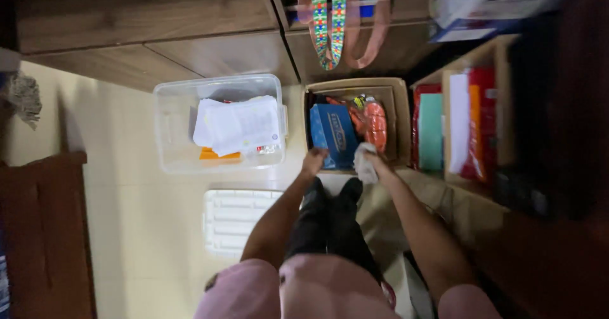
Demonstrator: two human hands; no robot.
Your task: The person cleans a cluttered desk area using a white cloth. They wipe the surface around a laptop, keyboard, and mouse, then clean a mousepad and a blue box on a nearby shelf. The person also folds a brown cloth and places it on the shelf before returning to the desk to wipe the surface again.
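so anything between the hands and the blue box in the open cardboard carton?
Nothing visible. The left hand rests at the blue box inside the open cardboard carton; the right hand holds a crumpled white cloth at the carton's near edge, beside the box.

I have one view only, from the head camera, looking almost straight down from standing height past my arms to the floor (127, 230). Far edge shows wooden cabinets (146, 14); the clear plastic bin (171, 147) sits left, the cardboard box (399, 103) right. Nothing is close; the frame is slightly blurred.
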